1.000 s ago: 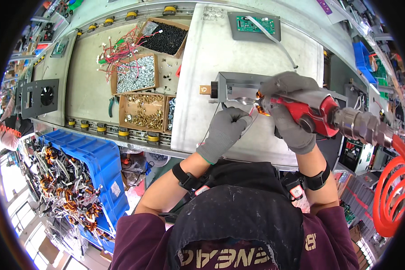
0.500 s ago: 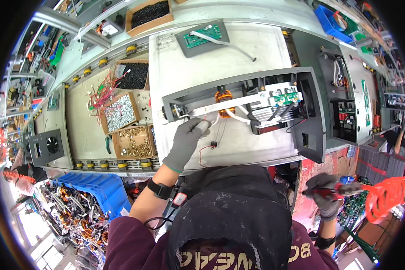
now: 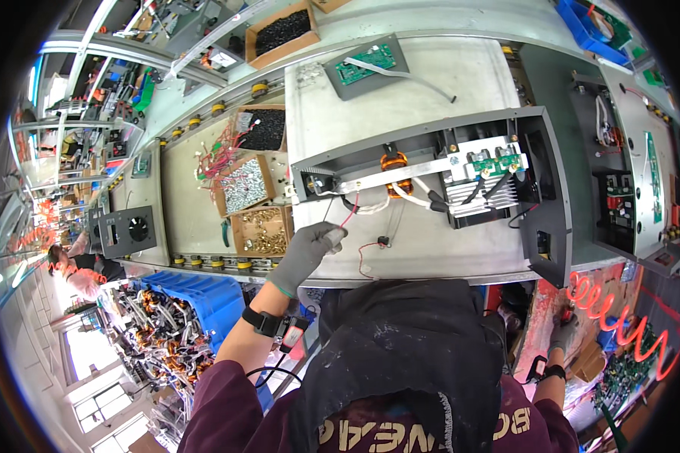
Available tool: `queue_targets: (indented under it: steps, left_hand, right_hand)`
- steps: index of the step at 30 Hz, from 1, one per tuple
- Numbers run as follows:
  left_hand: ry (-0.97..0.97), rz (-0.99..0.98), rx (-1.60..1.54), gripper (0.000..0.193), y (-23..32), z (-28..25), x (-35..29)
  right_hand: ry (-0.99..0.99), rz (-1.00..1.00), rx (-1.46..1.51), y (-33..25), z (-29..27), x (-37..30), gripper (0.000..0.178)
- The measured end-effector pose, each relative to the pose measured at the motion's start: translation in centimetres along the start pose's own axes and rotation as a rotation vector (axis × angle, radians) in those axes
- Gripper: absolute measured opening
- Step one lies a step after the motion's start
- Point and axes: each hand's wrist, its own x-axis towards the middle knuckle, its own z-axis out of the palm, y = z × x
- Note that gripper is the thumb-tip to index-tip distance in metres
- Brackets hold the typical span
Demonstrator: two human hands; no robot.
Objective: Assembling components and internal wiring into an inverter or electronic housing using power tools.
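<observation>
In my left hand (image 3: 310,253), gloved in grey, the fingers are pinched on a thin red wire (image 3: 353,211). It runs up to a grey metal housing (image 3: 431,124), which lies open on the bench. Inside the housing sit a copper-wound coil (image 3: 395,175), a pale metal bar (image 3: 397,176), a finned heat sink (image 3: 482,192) and a small green board (image 3: 495,162). White cables (image 3: 370,209) hang over the near side. Low at the right, my right hand (image 3: 564,332) is in a dark glove beside something red; its fingers are too dim to make out.
A red coiled hose (image 3: 612,325) hangs at the right. Boxes of brass parts (image 3: 261,232), silver screws (image 3: 243,185) and black parts (image 3: 264,128) stand left. A grey plate with a circuit board (image 3: 366,64) lies behind the housing. A blue crate (image 3: 211,306) stands lower left.
My left hand has moved back from the housing, drawing the red wire toward me. My right hand, which gripped a red tool by the coiled hose, has gone lower and farther from view.
</observation>
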Motion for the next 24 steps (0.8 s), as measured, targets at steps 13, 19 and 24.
queue_targets:
  steps: [13,19,24]
  left_hand:
    - [0.148,0.162,0.065,0.029,-2.2,-3.3,1.4]
    - [0.145,0.086,-0.164,0.031,-5.3,-4.6,0.9]
    - [0.225,0.113,-0.294,0.026,-5.9,-7.1,-0.3]
  right_hand:
    - [-0.847,-0.953,0.723,-43.6,-27.7,-4.9,0.043]
    - [-0.608,-1.067,0.928,-63.9,-34.3,-2.1,0.066]
    - [-0.305,-0.902,1.036,-77.1,-37.4,5.0,0.072]
